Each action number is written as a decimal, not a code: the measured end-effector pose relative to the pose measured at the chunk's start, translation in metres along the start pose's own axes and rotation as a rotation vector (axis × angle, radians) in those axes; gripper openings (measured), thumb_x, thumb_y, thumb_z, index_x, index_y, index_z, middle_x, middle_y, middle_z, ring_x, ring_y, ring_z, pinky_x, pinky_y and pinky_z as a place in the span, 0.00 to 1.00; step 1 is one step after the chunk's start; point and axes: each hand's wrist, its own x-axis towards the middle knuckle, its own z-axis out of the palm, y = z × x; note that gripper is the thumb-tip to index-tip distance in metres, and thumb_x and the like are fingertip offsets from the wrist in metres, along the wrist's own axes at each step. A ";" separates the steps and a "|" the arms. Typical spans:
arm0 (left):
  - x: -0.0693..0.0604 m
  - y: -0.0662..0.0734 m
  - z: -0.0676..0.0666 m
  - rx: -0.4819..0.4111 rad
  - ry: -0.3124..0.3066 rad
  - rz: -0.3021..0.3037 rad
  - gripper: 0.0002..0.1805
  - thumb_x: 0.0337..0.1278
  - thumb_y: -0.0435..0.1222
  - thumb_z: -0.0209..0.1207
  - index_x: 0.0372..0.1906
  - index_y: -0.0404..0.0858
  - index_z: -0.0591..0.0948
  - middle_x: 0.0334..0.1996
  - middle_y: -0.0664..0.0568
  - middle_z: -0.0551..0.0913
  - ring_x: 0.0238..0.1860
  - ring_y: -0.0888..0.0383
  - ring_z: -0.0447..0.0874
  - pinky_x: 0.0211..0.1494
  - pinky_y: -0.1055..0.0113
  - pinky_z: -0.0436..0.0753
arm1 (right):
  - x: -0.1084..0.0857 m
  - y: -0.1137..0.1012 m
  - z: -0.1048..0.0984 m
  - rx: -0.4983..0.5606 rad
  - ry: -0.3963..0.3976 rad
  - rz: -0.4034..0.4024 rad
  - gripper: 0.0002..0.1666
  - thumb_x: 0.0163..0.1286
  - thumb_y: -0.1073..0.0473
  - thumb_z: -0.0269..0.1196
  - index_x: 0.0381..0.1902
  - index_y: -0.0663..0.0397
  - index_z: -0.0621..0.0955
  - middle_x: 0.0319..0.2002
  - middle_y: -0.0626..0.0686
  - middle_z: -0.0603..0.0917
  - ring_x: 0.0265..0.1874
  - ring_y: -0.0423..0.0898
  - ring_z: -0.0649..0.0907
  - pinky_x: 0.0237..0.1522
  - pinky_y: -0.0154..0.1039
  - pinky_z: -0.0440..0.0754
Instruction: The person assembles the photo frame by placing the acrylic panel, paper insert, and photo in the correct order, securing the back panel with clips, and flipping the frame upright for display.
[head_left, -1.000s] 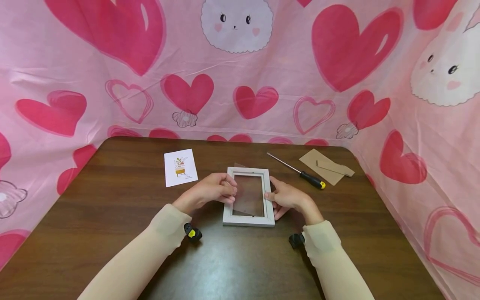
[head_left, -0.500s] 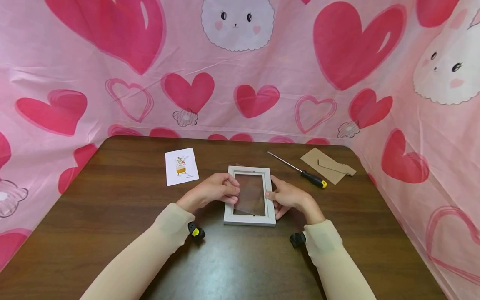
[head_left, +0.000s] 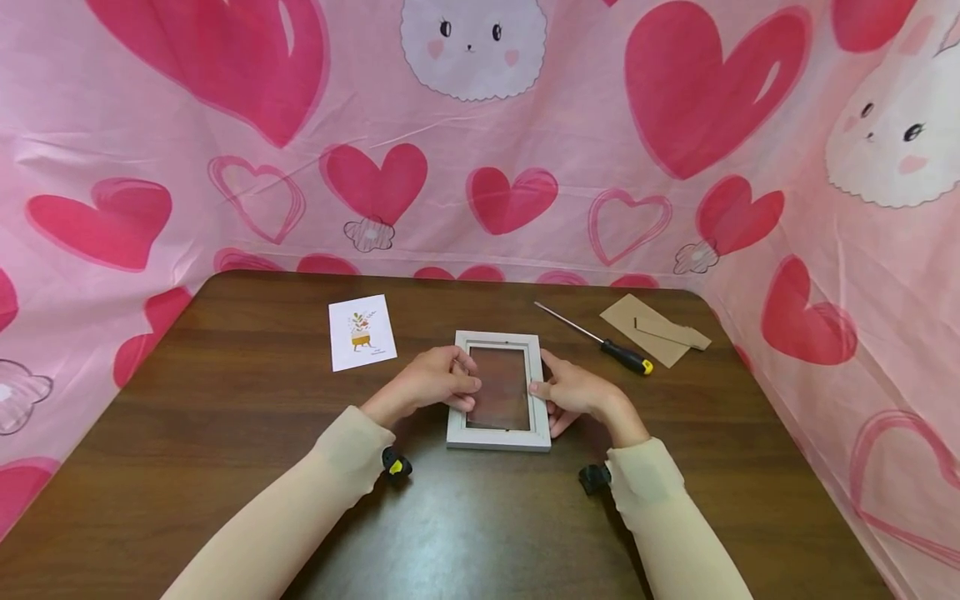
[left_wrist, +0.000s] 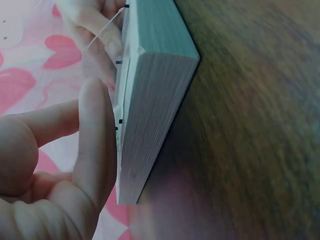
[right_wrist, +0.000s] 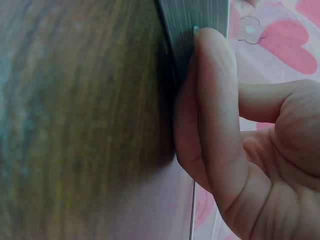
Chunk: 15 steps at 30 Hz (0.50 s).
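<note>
A white picture frame [head_left: 498,439] lies on the table with its recessed back up. Over its opening is a clear plastic sheet [head_left: 501,387], its edge tilted up from the frame in the left wrist view. My left hand [head_left: 435,379] pinches the sheet near its left edge, above the frame's left side; the exact contact is partly hidden. My right hand [head_left: 577,390] grips the frame's right side, thumb on top and fingers along the outer edge. Small dark tabs [left_wrist: 119,62] stick out from the frame's inner edge.
A printed card [head_left: 363,333] with a plant drawing lies at the back left. To the back right are a screwdriver [head_left: 600,340] with a black and yellow handle and a brown backing board [head_left: 645,329] with a stand leg. Pink heart-patterned cloth [head_left: 300,208] hangs round the table.
The clear sheet has turned and shifted; its corner no longer pokes past the frame's far edge and it lines up with the opening. My left hand has moved slightly right. The right hand stays put.
</note>
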 end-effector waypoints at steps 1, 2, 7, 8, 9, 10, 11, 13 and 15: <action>0.000 0.000 0.001 0.046 0.020 0.012 0.19 0.69 0.29 0.67 0.58 0.26 0.75 0.31 0.44 0.86 0.25 0.60 0.89 0.37 0.64 0.92 | 0.000 0.000 0.000 0.000 0.002 0.001 0.50 0.83 0.58 0.60 0.87 0.52 0.42 0.32 0.59 0.75 0.21 0.50 0.84 0.28 0.50 0.91; 0.000 0.001 0.001 0.095 0.041 0.025 0.22 0.68 0.30 0.68 0.60 0.26 0.75 0.30 0.45 0.87 0.24 0.60 0.89 0.37 0.64 0.92 | 0.000 0.000 0.000 -0.001 0.004 0.002 0.50 0.83 0.58 0.60 0.87 0.52 0.42 0.33 0.59 0.75 0.21 0.50 0.84 0.28 0.49 0.91; -0.002 0.002 0.005 0.334 0.127 0.075 0.32 0.66 0.34 0.71 0.68 0.30 0.70 0.25 0.50 0.87 0.22 0.59 0.88 0.39 0.65 0.88 | 0.000 0.001 -0.001 0.000 0.004 0.003 0.50 0.83 0.57 0.59 0.87 0.51 0.42 0.33 0.59 0.76 0.21 0.49 0.84 0.28 0.49 0.92; -0.003 0.002 0.005 0.366 0.135 0.083 0.34 0.65 0.34 0.72 0.70 0.31 0.69 0.24 0.50 0.87 0.22 0.58 0.87 0.39 0.65 0.87 | 0.000 0.001 -0.002 -0.003 0.003 0.001 0.50 0.83 0.57 0.59 0.87 0.52 0.42 0.34 0.60 0.75 0.21 0.49 0.84 0.27 0.49 0.91; -0.003 0.003 0.006 0.394 0.141 0.090 0.36 0.65 0.35 0.72 0.72 0.32 0.68 0.23 0.51 0.86 0.22 0.58 0.87 0.39 0.64 0.86 | 0.001 0.001 -0.002 -0.005 0.002 -0.001 0.50 0.83 0.57 0.59 0.87 0.52 0.42 0.34 0.60 0.75 0.21 0.49 0.83 0.27 0.49 0.91; -0.003 0.003 0.007 0.420 0.144 0.096 0.38 0.65 0.35 0.72 0.74 0.33 0.67 0.23 0.51 0.86 0.22 0.58 0.87 0.39 0.64 0.85 | 0.001 0.002 -0.002 -0.007 0.002 -0.002 0.50 0.83 0.57 0.59 0.87 0.52 0.42 0.34 0.60 0.75 0.21 0.49 0.83 0.27 0.49 0.91; -0.003 0.003 0.007 0.445 0.148 0.102 0.39 0.65 0.35 0.72 0.75 0.33 0.67 0.22 0.52 0.85 0.22 0.59 0.86 0.38 0.64 0.84 | 0.001 0.002 -0.002 -0.008 0.002 -0.002 0.50 0.83 0.57 0.60 0.87 0.52 0.42 0.34 0.60 0.75 0.21 0.49 0.83 0.27 0.49 0.91; -0.003 0.004 0.009 0.510 0.157 0.116 0.39 0.65 0.36 0.71 0.77 0.34 0.67 0.20 0.54 0.85 0.21 0.60 0.85 0.38 0.64 0.83 | 0.001 0.002 -0.002 -0.006 0.000 -0.004 0.50 0.83 0.57 0.60 0.87 0.51 0.42 0.34 0.60 0.75 0.21 0.50 0.83 0.27 0.49 0.91; -0.003 0.005 0.010 0.572 0.158 0.120 0.39 0.66 0.37 0.71 0.77 0.34 0.68 0.19 0.55 0.84 0.22 0.62 0.85 0.38 0.64 0.82 | 0.002 0.003 -0.002 -0.001 -0.005 -0.008 0.50 0.83 0.57 0.59 0.87 0.51 0.42 0.33 0.60 0.76 0.21 0.50 0.84 0.27 0.50 0.91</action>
